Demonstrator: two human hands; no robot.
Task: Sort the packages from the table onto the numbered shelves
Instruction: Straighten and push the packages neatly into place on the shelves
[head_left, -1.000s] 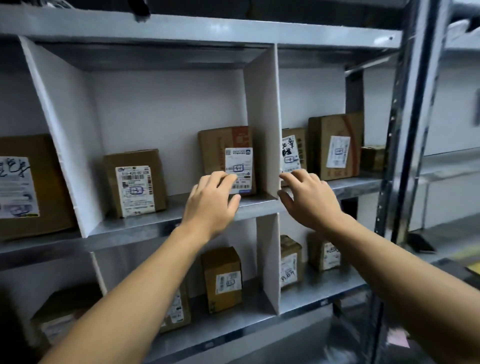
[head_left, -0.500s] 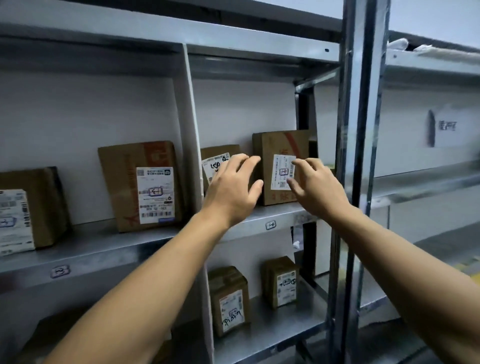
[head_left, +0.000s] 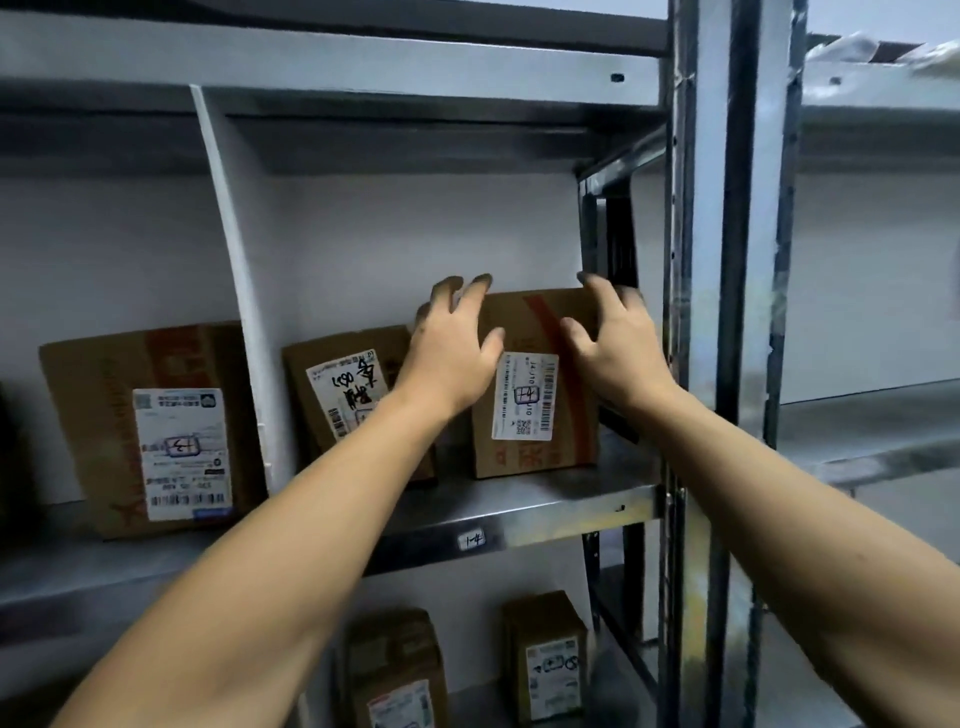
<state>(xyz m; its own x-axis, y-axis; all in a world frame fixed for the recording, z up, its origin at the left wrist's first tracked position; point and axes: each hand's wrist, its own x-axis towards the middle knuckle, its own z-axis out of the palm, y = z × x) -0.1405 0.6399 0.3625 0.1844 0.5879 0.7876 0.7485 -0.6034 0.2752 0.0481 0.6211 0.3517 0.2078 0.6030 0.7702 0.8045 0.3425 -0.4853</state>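
Head view: both hands are up at the brown carton (head_left: 535, 457), one at each top corner. The left hand (head_left: 452, 348) is over the top-left corner, fingers spread and lightly bent, tips above the top edge, thumb in front of the front face. The right hand (head_left: 618, 348) is at the top-right corner, fingers splayed, thumb over the red stripe. Neither is closed round it, and I can't tell if skin actually meets cardboard.

Carton: upright, plain kraft, with a red diagonal stripe and red print. The white shipping label (head_left: 524, 397) on the front has barcodes and a boxed handwritten mark that looks like 1-4.

It stands on the metal shelf (head_left: 561, 512) at the right end of the bay, near the steel upright (head_left: 727, 312). The shelf tag (head_left: 471, 540) also looks like 1-4.

Just left, partly behind the left forearm, is a tilted smaller carton (head_left: 343, 374) with black marker scrawl on its label. Next comes the white divider (head_left: 244, 312), then a bigger carton (head_left: 150, 431) in the neighbouring bay. The shelf below holds a lower-left carton (head_left: 397, 670) and a lower-right carton (head_left: 550, 660).
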